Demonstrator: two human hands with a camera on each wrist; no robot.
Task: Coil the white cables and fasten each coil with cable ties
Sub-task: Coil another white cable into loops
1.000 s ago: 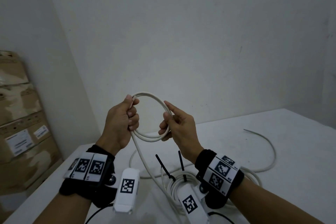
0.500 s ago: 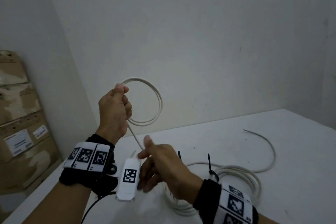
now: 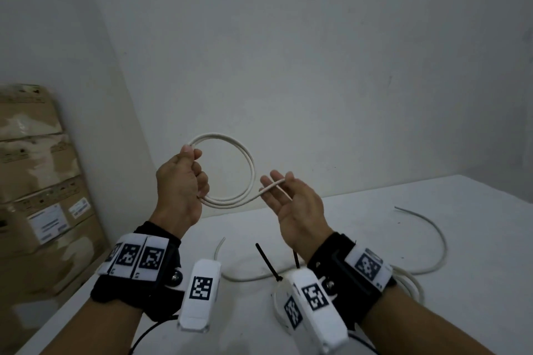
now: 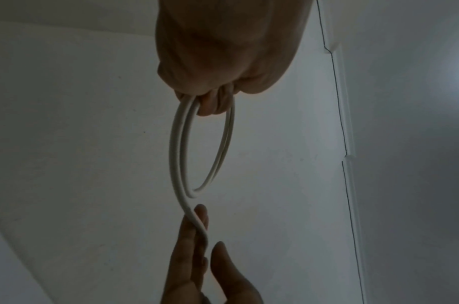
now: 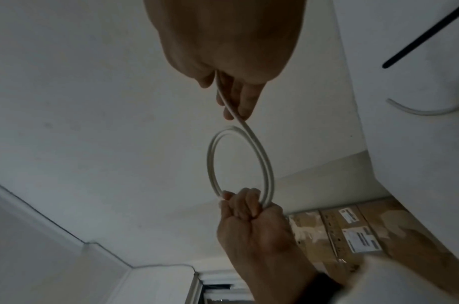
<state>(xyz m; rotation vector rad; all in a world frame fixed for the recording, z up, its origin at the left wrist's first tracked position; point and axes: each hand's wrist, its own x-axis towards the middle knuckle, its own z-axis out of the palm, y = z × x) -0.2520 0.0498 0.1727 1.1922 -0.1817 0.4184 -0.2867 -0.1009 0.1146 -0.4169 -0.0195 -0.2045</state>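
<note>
My left hand [image 3: 196,164] grips a small coil of white cable [image 3: 253,173] of about two turns, held up in front of the wall. The coil's free tail runs right from the bottom and lies across the straight fingers of my right hand [image 3: 279,184], which is palm up beside the coil. The left wrist view shows the coil [image 4: 175,148] hanging from my closed left hand [image 4: 215,96], its tail along the right fingers [image 4: 197,226]. From the right wrist, the tail runs along my right hand [image 5: 236,98] to the coil [image 5: 210,164].
On the white table [image 3: 461,311] lies another white coil [image 3: 409,285], partly hidden by my right wrist, with black cable ties [image 3: 266,261] sticking up. A loose white cable [image 3: 432,239] curves at the right. Cardboard boxes [image 3: 37,181] stand stacked at the left.
My right hand left the coil, dropped down along the cable, then rose palm up to the coil's right with the tail across its fingers. The left hand lifted the coil slightly.
</note>
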